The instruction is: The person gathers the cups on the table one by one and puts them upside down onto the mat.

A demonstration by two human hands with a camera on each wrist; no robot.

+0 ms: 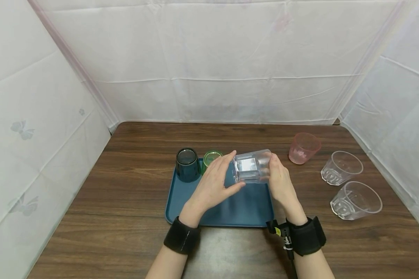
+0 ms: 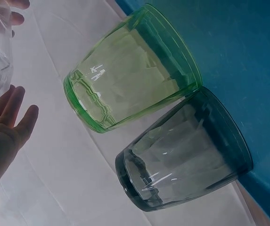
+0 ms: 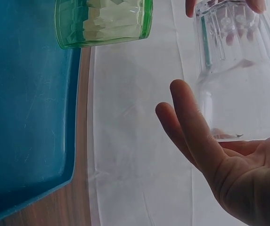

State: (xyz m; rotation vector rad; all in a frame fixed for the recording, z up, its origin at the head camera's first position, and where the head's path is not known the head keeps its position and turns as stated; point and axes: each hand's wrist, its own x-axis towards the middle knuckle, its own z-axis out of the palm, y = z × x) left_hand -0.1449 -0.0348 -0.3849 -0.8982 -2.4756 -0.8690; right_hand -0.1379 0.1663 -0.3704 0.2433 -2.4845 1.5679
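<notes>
Both hands hold a clear faceted glass [image 1: 248, 166], tipped on its side above the blue tray [image 1: 244, 211]. My left hand [image 1: 211, 186] spans its base, thumb on the near side and fingers on the far side. At the rim end, my right hand [image 1: 281, 180] grips it, fingers partly showing through the clear wall. Upside down at the tray's far left stands a dark grey-blue glass [image 1: 187, 168], and beside it a green glass [image 2: 130, 70], partly hidden behind my left hand in the head view.
Right of the tray, a pink glass [image 1: 303, 148] and two clear glasses, a farther one [image 1: 341, 167] and a nearer one [image 1: 355, 200], stand mouth up on the wooden table [image 1: 125, 201]. White sheeting [image 1: 209, 58] encloses the table's back and sides.
</notes>
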